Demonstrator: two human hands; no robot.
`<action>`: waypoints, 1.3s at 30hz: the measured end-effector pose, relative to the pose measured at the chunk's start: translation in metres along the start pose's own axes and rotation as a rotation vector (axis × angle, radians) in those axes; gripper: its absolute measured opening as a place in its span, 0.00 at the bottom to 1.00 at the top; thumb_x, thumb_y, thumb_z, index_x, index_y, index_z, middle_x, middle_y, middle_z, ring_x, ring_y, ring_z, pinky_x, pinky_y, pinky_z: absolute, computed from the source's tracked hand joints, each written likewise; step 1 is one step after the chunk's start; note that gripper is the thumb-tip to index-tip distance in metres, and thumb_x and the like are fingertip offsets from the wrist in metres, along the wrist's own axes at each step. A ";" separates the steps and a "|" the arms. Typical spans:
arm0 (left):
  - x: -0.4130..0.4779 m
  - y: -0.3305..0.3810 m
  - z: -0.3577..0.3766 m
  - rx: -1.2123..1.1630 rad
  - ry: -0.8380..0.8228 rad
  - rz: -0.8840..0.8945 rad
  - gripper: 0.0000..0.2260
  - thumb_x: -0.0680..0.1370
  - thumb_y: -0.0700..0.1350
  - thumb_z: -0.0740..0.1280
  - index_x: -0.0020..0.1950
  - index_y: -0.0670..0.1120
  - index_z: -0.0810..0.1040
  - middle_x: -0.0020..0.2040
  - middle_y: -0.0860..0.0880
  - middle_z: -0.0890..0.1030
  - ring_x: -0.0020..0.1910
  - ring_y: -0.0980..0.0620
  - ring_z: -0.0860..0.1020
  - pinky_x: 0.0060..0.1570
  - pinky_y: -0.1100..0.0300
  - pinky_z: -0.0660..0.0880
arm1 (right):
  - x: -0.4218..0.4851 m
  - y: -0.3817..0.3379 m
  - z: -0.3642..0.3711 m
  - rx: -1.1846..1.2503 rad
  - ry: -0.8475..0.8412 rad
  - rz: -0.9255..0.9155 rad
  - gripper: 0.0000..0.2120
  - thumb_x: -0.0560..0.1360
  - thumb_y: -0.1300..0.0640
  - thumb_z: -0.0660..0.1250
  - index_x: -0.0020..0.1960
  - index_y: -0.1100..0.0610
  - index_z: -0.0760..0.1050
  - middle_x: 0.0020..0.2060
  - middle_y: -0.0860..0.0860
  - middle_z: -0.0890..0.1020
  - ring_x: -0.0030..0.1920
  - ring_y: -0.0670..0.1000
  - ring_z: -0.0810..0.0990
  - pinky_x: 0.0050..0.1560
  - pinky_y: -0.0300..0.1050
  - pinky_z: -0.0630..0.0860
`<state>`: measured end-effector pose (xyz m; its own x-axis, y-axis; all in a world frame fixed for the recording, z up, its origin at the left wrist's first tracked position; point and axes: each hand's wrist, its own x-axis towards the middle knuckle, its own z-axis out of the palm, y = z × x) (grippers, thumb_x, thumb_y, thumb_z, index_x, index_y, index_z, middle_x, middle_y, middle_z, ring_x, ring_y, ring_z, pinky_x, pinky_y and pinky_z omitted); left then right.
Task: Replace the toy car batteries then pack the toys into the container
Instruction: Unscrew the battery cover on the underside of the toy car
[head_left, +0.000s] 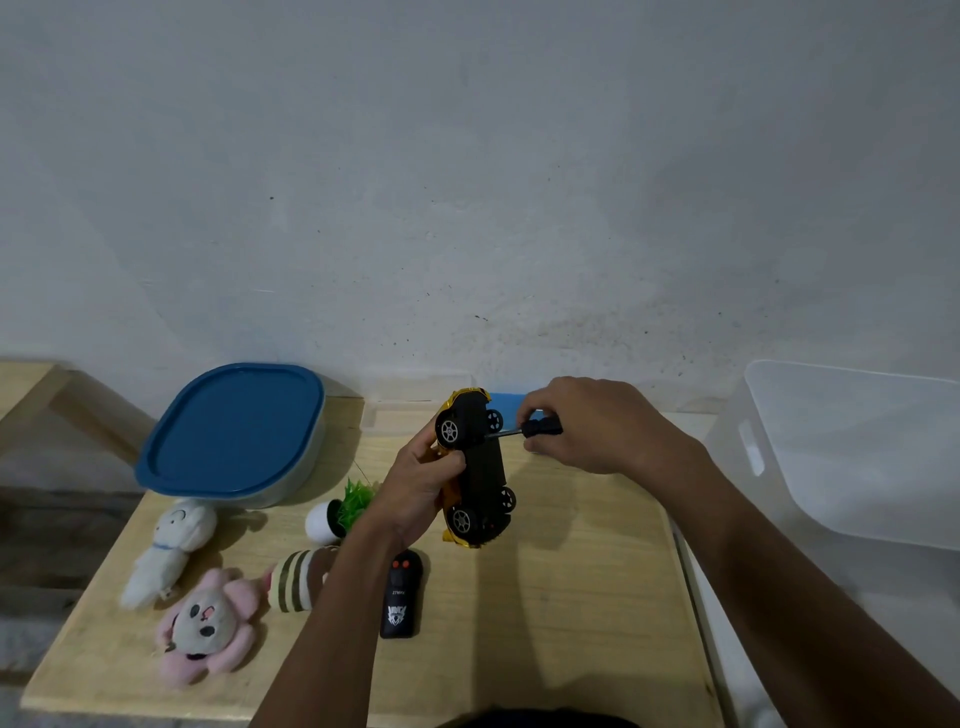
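My left hand (415, 480) grips a yellow toy car (480, 467), held on its side above the table with its black underside and wheels facing right. My right hand (592, 423) holds a black-handled screwdriver (537, 428) whose tip touches the car's underside near the upper wheels. A black remote control (400, 597) lies on the wooden table (545, 623) below the car. On the left lie a white plush (169, 545), a pink plush (208, 629) and a striped plush (293, 579). A blue-lidded container (234, 431) stands at the back left.
A small white pot with a green plant (337, 514) lies beside my left wrist. A clear plastic bin (857, 452) stands off the table's right edge. A blue object (506, 400) lies at the back by the wall.
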<state>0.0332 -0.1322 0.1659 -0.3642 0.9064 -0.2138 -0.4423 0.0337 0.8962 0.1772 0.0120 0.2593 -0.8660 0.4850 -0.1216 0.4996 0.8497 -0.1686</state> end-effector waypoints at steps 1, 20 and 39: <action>0.000 0.000 0.000 0.003 0.003 0.000 0.20 0.71 0.38 0.67 0.61 0.50 0.78 0.48 0.44 0.83 0.49 0.45 0.82 0.50 0.47 0.81 | 0.000 0.000 0.000 -0.004 -0.001 -0.004 0.10 0.76 0.43 0.66 0.57 0.39 0.76 0.54 0.45 0.79 0.49 0.49 0.79 0.43 0.43 0.72; 0.003 -0.001 -0.001 -0.061 0.044 -0.066 0.16 0.80 0.32 0.59 0.64 0.44 0.76 0.46 0.45 0.83 0.43 0.50 0.83 0.40 0.55 0.80 | -0.004 0.002 0.001 0.006 0.052 0.053 0.11 0.75 0.37 0.62 0.48 0.42 0.77 0.42 0.41 0.77 0.42 0.47 0.78 0.39 0.42 0.68; -0.001 -0.002 -0.006 -0.080 -0.012 -0.118 0.23 0.74 0.45 0.66 0.69 0.45 0.74 0.64 0.38 0.79 0.59 0.40 0.79 0.58 0.42 0.77 | -0.004 -0.004 0.066 1.020 0.090 0.125 0.07 0.71 0.49 0.75 0.45 0.48 0.80 0.31 0.42 0.73 0.33 0.43 0.71 0.39 0.40 0.68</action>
<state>0.0298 -0.1353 0.1619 -0.2959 0.9032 -0.3109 -0.5453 0.1075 0.8313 0.1797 -0.0073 0.1955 -0.7842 0.6071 -0.1284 0.3304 0.2334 -0.9145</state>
